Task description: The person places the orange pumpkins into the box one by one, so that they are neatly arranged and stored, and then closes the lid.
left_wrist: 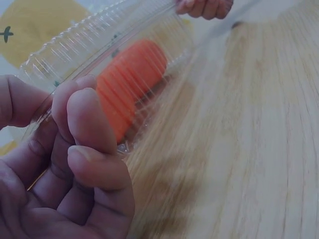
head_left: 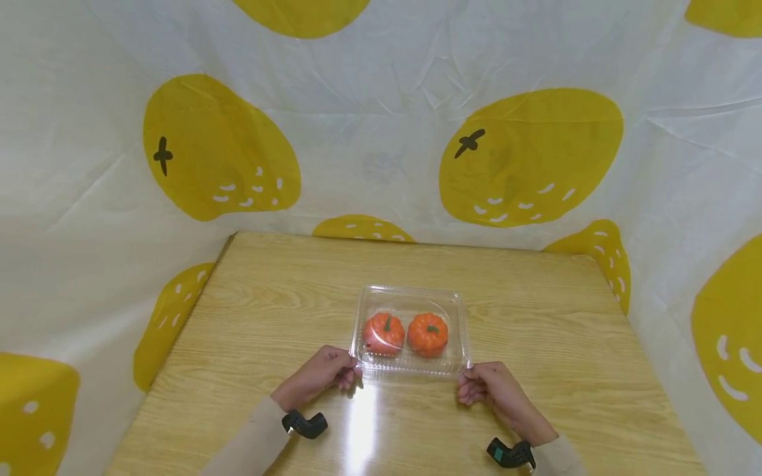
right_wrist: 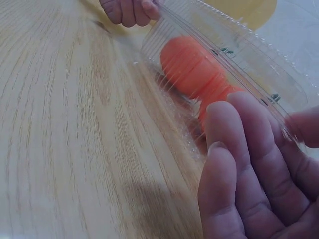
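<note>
A clear plastic clamshell box (head_left: 411, 299) with a ribbed wall stands on the wooden table, its lid down. Inside it, side by side, sit two small orange pumpkins with green stems, a left pumpkin (head_left: 381, 330) and a right pumpkin (head_left: 427, 336). My left hand (head_left: 326, 371) pinches the box's near left corner between thumb and fingers. At the near right corner, my right hand (head_left: 489, 389) pinches the rim the same way. Both wrist views show the thumb above the flange and the fingers below it.
The wooden table (head_left: 536, 317) spreads around the box on every side. White cloth with yellow fruit prints (head_left: 369, 145) hangs behind the table and along both sides. Each wrist wears a black device, a left one (head_left: 305, 424) and a right one (head_left: 510, 453).
</note>
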`<state>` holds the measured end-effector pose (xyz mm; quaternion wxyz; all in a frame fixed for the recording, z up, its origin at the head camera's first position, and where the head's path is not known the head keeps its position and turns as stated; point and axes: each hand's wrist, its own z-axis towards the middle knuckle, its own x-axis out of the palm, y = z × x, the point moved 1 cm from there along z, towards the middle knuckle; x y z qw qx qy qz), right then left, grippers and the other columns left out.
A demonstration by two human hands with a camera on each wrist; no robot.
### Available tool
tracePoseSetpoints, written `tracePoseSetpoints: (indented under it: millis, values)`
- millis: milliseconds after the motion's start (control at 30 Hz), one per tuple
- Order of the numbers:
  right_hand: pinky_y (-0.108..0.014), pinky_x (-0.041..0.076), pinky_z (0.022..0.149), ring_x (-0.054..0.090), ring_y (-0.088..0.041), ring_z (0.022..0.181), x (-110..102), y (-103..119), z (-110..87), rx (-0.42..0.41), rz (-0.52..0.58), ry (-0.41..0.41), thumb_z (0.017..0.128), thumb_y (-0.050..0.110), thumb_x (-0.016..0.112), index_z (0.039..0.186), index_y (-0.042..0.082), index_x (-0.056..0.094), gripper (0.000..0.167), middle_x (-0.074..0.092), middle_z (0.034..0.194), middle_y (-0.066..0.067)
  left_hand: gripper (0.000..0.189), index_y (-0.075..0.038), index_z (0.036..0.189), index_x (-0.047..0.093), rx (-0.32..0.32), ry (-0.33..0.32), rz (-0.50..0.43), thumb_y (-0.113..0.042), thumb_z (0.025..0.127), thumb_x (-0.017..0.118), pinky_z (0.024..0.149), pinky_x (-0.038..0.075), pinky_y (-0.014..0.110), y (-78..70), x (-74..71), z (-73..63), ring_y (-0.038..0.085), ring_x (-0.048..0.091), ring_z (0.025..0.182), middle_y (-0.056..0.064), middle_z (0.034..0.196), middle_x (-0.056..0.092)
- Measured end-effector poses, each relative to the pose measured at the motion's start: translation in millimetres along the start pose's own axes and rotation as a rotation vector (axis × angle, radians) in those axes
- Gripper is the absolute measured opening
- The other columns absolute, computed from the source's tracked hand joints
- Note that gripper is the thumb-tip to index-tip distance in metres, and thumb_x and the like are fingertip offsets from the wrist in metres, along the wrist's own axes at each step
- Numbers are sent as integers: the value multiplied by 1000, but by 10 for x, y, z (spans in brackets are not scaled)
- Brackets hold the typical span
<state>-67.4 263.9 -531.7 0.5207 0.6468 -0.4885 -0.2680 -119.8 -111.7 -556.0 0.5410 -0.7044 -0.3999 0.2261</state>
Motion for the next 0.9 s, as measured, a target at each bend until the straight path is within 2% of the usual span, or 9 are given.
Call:
tracePoseSetpoints:
  millis: [167, 300, 433, 500, 733, 800, 900]
  values:
    - [-26, 64, 71, 76, -9, 77, -2, 12, 29, 9, -28, 7, 105, 12, 48, 94, 1, 74, 31, 78, 81, 4, 35, 14, 97, 68, -1, 14, -8, -16, 104, 53, 66, 55, 19, -10, -46, -1, 5, 59, 68, -4, 79, 70]
    - [-27, 65, 73, 78, -11, 79, -18, -10, 58, 40, -14, 7, 105, 11, 47, 95, 0, 74, 31, 79, 82, 2, 31, 8, 96, 72, -7, 43, -39, -16, 104, 53, 66, 56, 19, -19, -78, -3, 4, 61, 68, -6, 77, 71]
    - [-29, 66, 76, 79, -13, 82, -21, -29, 72, 73, 43, 15, 104, 11, 46, 98, 0, 75, 32, 80, 85, 0, 26, -3, 91, 74, -22, 57, -74, -15, 103, 54, 65, 56, 18, -42, -84, -11, 4, 62, 66, -6, 78, 73]
    - [-30, 66, 78, 79, -14, 84, -12, -32, 71, 79, 68, 29, 104, 11, 46, 101, -1, 75, 32, 81, 87, -1, 25, -4, 90, 74, -35, 58, -88, -14, 102, 54, 65, 56, 18, -48, -85, -17, 3, 62, 66, -5, 79, 74]
    - [-31, 65, 85, 79, -16, 92, 4, 2, 28, 53, 75, 78, 106, 12, 47, 111, -8, 72, 33, 81, 97, -4, 26, 3, 97, 74, -65, 81, -105, -16, 102, 57, 66, 57, 18, -52, -105, -42, 4, 63, 67, -5, 78, 73]
    - [-32, 65, 86, 79, -17, 93, -17, 24, 7, 55, 50, 62, 107, 14, 48, 113, -10, 71, 35, 81, 98, -6, 29, 6, 101, 73, -67, 93, -108, -18, 103, 58, 67, 58, 18, -43, -124, -47, 4, 65, 69, -4, 78, 73]
    - [-34, 65, 87, 79, -19, 94, -81, 79, -22, 67, -29, -5, 107, 20, 50, 116, -13, 69, 39, 81, 100, -11, 34, 7, 104, 72, -73, 79, -98, -24, 105, 58, 69, 60, 19, -37, -178, -63, 5, 67, 72, -3, 82, 75]
